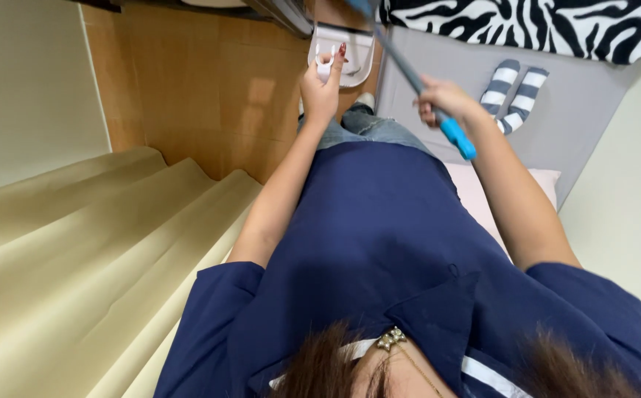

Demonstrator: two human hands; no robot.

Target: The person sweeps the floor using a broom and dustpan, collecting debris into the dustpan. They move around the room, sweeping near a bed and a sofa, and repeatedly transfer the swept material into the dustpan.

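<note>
Two hands busy: our right hand [446, 103] is wrapped around the grey pole [401, 63] with its blue grip at 1 o'clock; our left hand [322, 85] pinches a small white piece [323, 69] by the white dustpan [342, 48] at 12. Floor [202, 88] looks clean; progress unclear.

A wooden floor [210, 88] fills the upper middle. Cream curtains [77, 265] hang in folds at the left beside a pale wall [18, 81]. A grey sheet [586, 110] covers the bed, with a zebra-striped blanket [541, 26] along its edge.
</note>
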